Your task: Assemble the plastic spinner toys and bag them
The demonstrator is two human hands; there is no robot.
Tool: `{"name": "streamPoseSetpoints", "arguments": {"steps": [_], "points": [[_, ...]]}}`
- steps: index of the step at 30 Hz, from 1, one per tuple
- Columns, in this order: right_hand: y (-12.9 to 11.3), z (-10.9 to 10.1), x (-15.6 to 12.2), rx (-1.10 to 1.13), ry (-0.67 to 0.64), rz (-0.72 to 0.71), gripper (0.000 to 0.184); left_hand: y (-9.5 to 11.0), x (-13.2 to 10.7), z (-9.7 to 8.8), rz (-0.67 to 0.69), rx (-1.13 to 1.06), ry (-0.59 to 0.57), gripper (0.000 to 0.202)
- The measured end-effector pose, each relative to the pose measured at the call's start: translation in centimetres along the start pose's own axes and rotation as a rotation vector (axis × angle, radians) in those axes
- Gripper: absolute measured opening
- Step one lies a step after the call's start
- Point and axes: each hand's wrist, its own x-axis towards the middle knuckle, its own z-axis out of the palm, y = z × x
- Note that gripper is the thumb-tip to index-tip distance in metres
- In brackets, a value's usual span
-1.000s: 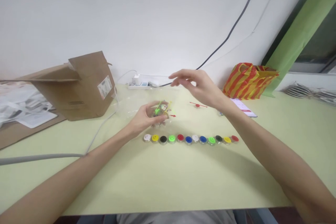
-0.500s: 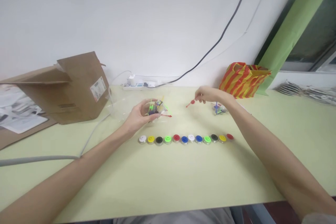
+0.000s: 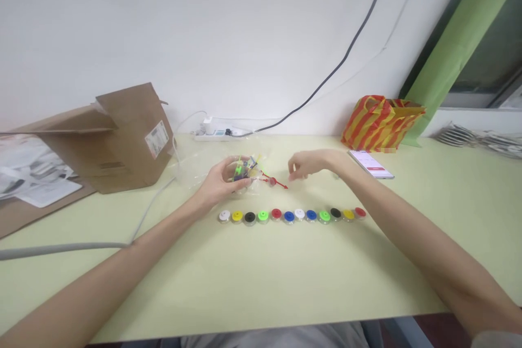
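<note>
My left hand is closed around a bunch of small coloured plastic arrow pieces, green, blue, yellow and dark, with clear plastic film about them. Just right of its fingertips is a red arrow piece with a round disc, its tip toward the lower right. Whether it rests on the table or leans on the bunch I cannot tell. My right hand hovers beside it, fingers loosely bent and apart, with nothing visible in them. Nearer me runs a row of several round pieces with coloured tops.
An open cardboard box stands at the left, a grey cable in front of it. At the back are a power strip and a red-yellow striped bag. A phone lies beyond my right forearm.
The red arrow piece, in my right fingers before, is now out of them and beside my left hand. My right hand has moved left and a little nearer me. The phone has come into sight.
</note>
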Motion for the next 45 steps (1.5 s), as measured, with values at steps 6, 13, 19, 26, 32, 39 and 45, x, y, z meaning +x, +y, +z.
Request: {"name": "streamPoseSetpoints", "arguments": {"steps": [6,13,19,26,32,39,45], "points": [[-1.8,2.5,2.6,-0.078,-0.019,-0.137,0.021,-0.2,0.1,-0.1,0.004,0.015,-0.007,0.069],[-0.4,0.2,0.2,0.004,-0.011,-0.081,0.003,0.1,0.0,0.1,0.003,0.013,0.004,0.071],[0.7,-3.2,-5.1,0.17,0.484,-0.15,0.014,0.0,-0.1,0.1,0.022,0.02,-0.011,0.069],[-2.0,-3.5,-6.5,0.149,0.954,-0.52,0.016,-0.2,0.0,-0.2,0.045,0.011,-0.078,0.072],[-5.0,-2.0,-5.1,0.113,1.01,-0.697,0.017,-0.1,-0.1,-0.1,0.081,0.0,-0.097,0.07],[-7.4,0.0,-4.1,0.352,1.001,-0.769,0.009,0.4,-0.5,0.3,0.143,-0.03,-0.13,0.066],[-8.6,-0.3,-5.9,0.435,0.8,-0.78,0.018,0.7,-0.7,0.5,0.132,-0.058,-0.149,0.069]]}}
